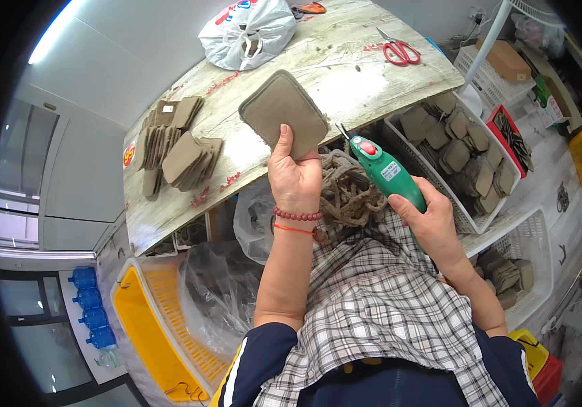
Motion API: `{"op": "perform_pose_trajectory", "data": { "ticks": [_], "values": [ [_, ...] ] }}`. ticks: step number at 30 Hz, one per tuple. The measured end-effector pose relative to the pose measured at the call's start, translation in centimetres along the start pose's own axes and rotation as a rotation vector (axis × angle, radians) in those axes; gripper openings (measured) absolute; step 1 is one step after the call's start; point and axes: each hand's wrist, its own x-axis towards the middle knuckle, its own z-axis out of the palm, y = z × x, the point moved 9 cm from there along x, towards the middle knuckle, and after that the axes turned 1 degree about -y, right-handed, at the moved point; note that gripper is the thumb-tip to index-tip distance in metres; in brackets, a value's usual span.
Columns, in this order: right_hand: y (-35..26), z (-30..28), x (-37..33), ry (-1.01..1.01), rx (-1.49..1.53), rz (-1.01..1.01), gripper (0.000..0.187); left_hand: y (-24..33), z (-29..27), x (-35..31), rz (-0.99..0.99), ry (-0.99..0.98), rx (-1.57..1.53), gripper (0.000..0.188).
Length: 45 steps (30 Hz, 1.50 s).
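Observation:
My left hand (296, 180) grips a square khaki fabric pad (281, 107) with rounded corners, thumb on its face, above the table's front edge. In my right hand (430, 220) is a green handheld electric trimmer (393, 178) with a red button. Its two thin prongs point toward the pad's lower right corner and stand a little apart from it. Below the trimmer, a tangle of khaki fabric strips (352, 193) lies on my checked apron (379, 292). Stacks of similar pads (192, 163) rest on the left of the table.
On the wooden table (345, 88) are a white plastic bag (250, 34) and red-handled scissors (399, 51). A white crate of pads (467, 224) stands right, beside a red box (508, 139). Left of my lap are a yellow crate (152, 325) and a clear plastic bag (220, 292).

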Motion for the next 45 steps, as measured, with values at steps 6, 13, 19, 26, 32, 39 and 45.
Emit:
{"op": "perform_pose_trajectory", "data": {
  "ticks": [6, 13, 19, 26, 32, 39, 45],
  "values": [
    [-0.5, 0.0, -0.3, 0.02, 0.036, 0.013, 0.037, -1.9, 0.4, -0.3, -0.042, -0.027, -0.087, 0.031],
    [-0.8, -0.1, -0.3, 0.031, 0.023, -0.002, 0.037, -3.3, -0.2, -0.9, -0.061, -0.018, -0.052, 0.032],
    [-0.7, -0.8, 0.1, 0.058, 0.016, -0.015, 0.038, -4.5, -0.1, -2.2, -0.106, -0.038, 0.007, 0.032],
    [-1.3, -1.3, 0.7, 0.066, 0.007, -0.033, 0.04, -5.5, -1.1, -3.3, -0.18, -0.038, 0.097, 0.034],
    [-2.0, -2.0, 1.1, 0.071, 0.033, -0.038, 0.04, -6.4, -1.1, -4.9, -0.233, -0.112, 0.162, 0.032],
    [-2.0, -3.2, 0.9, 0.001, 0.026, 0.029, 0.038, -5.3, -2.2, -5.0, -0.3, -0.128, 0.351, 0.03],
    [-1.3, -4.8, 0.3, -0.112, -0.033, 0.039, 0.04, -2.6, -2.0, -4.1, -0.396, -0.202, 0.568, 0.025]
  ]
}}
